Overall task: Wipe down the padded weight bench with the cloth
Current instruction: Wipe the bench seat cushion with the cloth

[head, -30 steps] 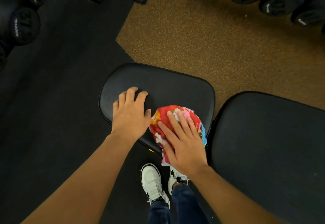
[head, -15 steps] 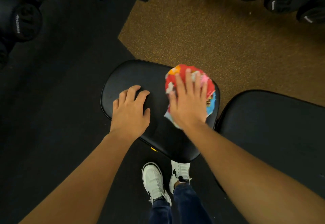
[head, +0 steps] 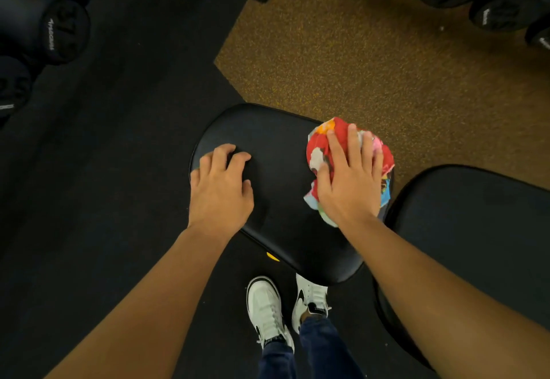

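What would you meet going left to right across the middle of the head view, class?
Black dumbbell end → left hand resting on the small black padded seat → right hand pressing the red patterned cloth → large black padded bench section.

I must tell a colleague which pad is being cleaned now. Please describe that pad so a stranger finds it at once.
Find where the black floor mat meets the brown speckled floor. The smaller black seat pad sits at that border, above the white shoes. Unlike the larger pad to its right, it has both hands on it: the left hand bare, the right hand pressing a red patterned cloth.
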